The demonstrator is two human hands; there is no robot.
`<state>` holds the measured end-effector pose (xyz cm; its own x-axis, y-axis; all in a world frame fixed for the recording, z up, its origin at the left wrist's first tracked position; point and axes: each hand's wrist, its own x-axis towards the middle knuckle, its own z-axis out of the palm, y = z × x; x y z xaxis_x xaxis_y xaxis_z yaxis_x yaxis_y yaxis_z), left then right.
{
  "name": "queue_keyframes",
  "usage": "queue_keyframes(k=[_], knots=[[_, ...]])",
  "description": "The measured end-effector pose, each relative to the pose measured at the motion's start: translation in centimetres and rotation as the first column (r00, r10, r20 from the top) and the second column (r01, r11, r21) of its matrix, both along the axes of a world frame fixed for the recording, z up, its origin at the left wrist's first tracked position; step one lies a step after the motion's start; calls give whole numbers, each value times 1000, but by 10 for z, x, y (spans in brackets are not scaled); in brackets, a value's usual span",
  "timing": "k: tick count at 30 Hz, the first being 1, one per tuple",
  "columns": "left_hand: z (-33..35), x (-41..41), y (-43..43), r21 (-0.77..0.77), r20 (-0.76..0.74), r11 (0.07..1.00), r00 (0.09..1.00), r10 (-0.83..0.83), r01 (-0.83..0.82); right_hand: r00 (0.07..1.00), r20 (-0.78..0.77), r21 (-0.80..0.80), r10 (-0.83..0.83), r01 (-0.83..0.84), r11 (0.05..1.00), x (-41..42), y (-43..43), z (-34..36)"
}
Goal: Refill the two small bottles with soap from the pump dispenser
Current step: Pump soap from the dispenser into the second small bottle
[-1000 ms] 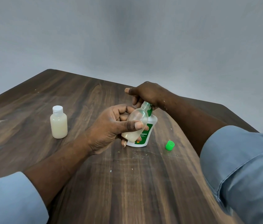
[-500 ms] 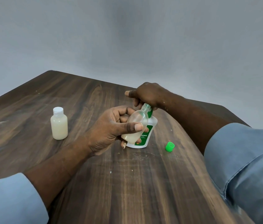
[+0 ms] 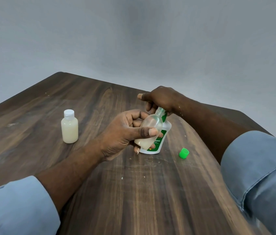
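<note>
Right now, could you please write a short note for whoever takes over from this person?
Left hand grips the uncapped small bottle, tilted, mouth at the top of the pump dispenser.
Right hand curls over the pump head.
Done: white-capped bottle stands filled on the table, at left.
Left to do: top up the held bottle, only part full, then fit the green cap lying right of the dispenser.

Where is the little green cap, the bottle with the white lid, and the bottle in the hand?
green cap [image 3: 183, 153]: head view, its side wall.
white-lidded bottle [image 3: 69, 128]: head view, its soap-filled body.
held small bottle [image 3: 151, 122]: head view, its clear upper body.
</note>
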<state>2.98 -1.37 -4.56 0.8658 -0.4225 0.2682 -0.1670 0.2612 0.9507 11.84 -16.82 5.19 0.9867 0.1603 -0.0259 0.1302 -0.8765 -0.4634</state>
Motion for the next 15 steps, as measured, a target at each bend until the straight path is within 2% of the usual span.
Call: queue_keyframes(k=[2, 10, 15], knots=[[0, 1, 1, -16, -1, 1000, 1000, -12, 12, 999, 38, -52, 15, -13, 999, 1, 1, 3], [-1, 1, 0, 14, 12, 1000, 1000, -6, 6, 1000, -22, 69, -6, 7, 998, 7, -2, -10], [-1, 1, 0, 17, 15, 1000, 1000, -3, 3, 1000, -3, 42, 5, -5, 999, 3, -1, -6]])
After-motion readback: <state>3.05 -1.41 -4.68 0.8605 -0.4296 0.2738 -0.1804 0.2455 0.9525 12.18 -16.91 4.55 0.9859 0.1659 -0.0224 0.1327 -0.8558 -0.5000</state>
